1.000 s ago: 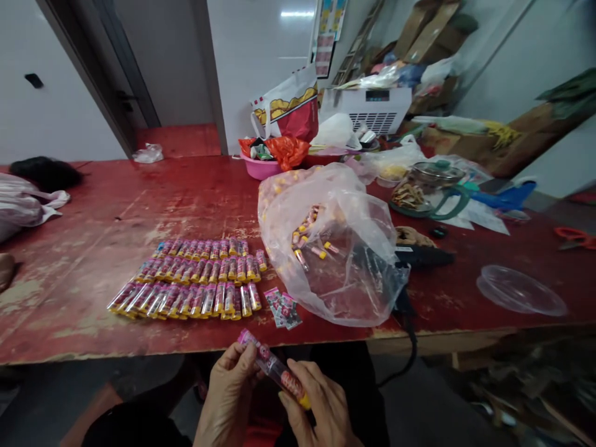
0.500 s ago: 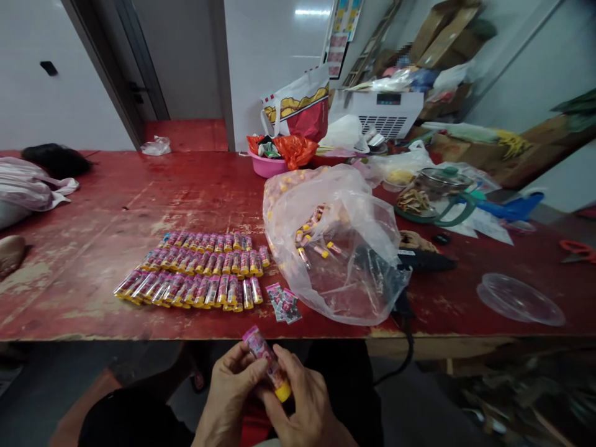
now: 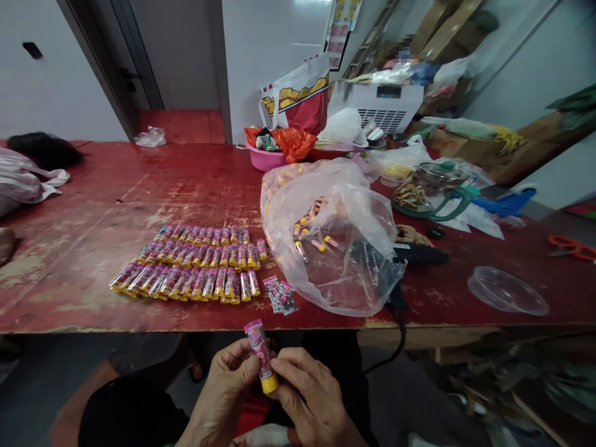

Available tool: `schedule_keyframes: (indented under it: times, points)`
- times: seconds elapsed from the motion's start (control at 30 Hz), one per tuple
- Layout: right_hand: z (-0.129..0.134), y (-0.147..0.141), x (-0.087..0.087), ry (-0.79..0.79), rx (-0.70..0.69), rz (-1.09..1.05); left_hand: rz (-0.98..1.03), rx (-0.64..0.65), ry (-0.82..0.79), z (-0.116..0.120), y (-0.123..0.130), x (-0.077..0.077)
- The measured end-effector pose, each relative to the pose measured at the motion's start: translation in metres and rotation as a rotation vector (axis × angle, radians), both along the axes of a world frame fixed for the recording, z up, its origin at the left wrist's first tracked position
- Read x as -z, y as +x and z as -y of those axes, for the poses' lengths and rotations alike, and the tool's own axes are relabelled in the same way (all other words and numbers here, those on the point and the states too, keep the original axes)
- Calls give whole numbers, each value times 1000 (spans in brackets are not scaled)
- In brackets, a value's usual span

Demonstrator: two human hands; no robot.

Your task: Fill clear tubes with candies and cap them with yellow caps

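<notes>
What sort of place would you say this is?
Probably a small packing workshop: rows of filled tubes lie on a worn red table, beside a plastic bag of more tubes, with cardboard boxes piled behind.

From the right hand, the rows of tubes block 10 o'clock, packets 11, the plastic bag 12. Red table lies open toward 1 to 2, between bag and clear lids.

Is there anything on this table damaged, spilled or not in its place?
The red tabletop looks damaged: pale worn patches break its surface. Printed slips lie askew beside the neat rows of yellow-capped tubes. No spill shows.
</notes>
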State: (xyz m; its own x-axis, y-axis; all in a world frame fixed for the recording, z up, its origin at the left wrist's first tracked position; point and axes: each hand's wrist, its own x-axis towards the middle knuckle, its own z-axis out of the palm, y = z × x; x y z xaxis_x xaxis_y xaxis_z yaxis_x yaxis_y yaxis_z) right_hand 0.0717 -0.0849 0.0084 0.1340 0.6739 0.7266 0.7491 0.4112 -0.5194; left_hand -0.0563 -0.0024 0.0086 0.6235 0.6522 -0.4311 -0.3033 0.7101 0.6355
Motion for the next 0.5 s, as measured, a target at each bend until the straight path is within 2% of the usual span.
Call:
schedule_keyframes:
  times: [0.1,0.27,0.5]
  points:
    - [3,0,0,12,-7,-12,-13,6,14,1,0,-3]
    - [9,-9,9,182,204,101,-5,30,32,7,3,-4]
    - [13,-11,3,167,266,77,-13,34,60,14,5,-6]
